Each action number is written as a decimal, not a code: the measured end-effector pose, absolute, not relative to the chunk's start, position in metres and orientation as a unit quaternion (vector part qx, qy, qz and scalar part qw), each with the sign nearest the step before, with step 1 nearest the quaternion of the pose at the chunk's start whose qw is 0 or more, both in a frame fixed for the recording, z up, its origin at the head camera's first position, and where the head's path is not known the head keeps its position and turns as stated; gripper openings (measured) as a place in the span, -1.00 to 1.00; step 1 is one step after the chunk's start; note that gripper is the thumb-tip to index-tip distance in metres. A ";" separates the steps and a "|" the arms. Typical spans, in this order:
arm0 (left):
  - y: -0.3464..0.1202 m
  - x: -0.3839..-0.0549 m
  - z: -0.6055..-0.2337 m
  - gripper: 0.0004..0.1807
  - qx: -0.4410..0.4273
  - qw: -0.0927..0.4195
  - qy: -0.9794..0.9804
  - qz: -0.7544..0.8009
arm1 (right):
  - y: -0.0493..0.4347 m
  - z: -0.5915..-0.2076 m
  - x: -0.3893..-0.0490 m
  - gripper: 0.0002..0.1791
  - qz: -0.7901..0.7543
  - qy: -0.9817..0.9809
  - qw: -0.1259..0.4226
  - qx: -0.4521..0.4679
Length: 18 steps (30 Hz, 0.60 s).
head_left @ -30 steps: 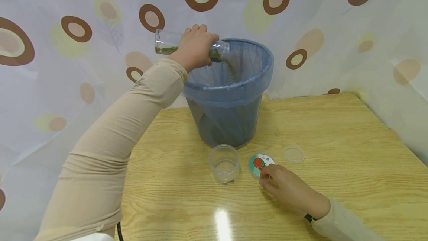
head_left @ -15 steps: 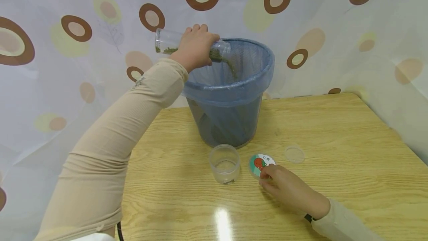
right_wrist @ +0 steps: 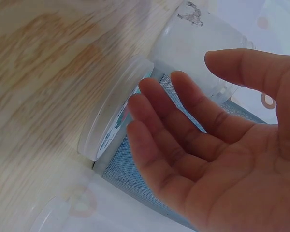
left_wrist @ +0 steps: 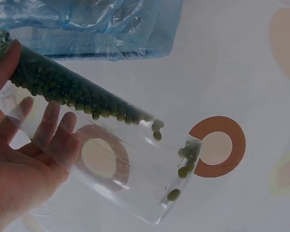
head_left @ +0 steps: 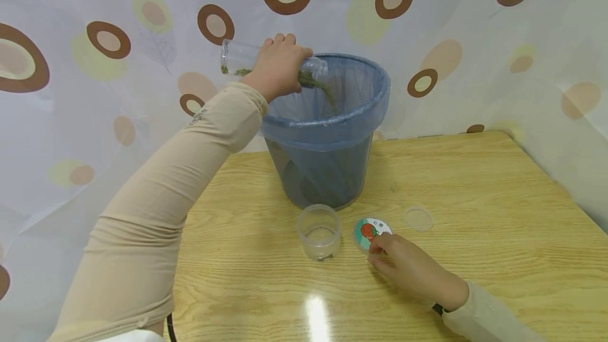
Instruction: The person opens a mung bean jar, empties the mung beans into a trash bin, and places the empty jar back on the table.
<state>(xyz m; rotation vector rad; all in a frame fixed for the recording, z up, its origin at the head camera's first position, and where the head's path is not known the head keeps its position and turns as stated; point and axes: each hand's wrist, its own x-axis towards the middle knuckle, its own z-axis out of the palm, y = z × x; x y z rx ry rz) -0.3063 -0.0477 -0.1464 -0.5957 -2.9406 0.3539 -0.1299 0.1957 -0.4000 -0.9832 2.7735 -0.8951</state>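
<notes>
My left hand (head_left: 280, 67) grips a clear plastic jar (head_left: 237, 56) around its body, tipped on its side with the mouth over a mesh trash bin (head_left: 328, 173). Green mung beans (left_wrist: 77, 92) lie along its lower wall and stream from the mouth into the bin. A few sit at the jar's base in the left wrist view. Low over the table, my right hand (head_left: 415, 271) has its fingers loosely bent beside a round lid (head_left: 366, 234) with a tomato picture. Nothing is held in it; whether a fingertip touches the lid I cannot tell.
A blue bag (head_left: 328, 136) lines the bin and folds over its rim. In front of it stands a short clear tub (head_left: 319, 234). A thin transparent disc (head_left: 419, 219) lies right of the lid on the wooden table (head_left: 475, 189). Patterned sheeting (head_left: 157, 83) hangs behind.
Beans have kept flowing out of the tilted jar, and fewer show near its base than a second ago. Both hands have stayed almost in place.
</notes>
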 end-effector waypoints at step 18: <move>-0.045 -0.304 -0.147 -0.23 -0.193 0.061 -0.971 0.126 | 0.195 -0.400 -0.130 -0.92 -0.299 0.896 0.037 -0.326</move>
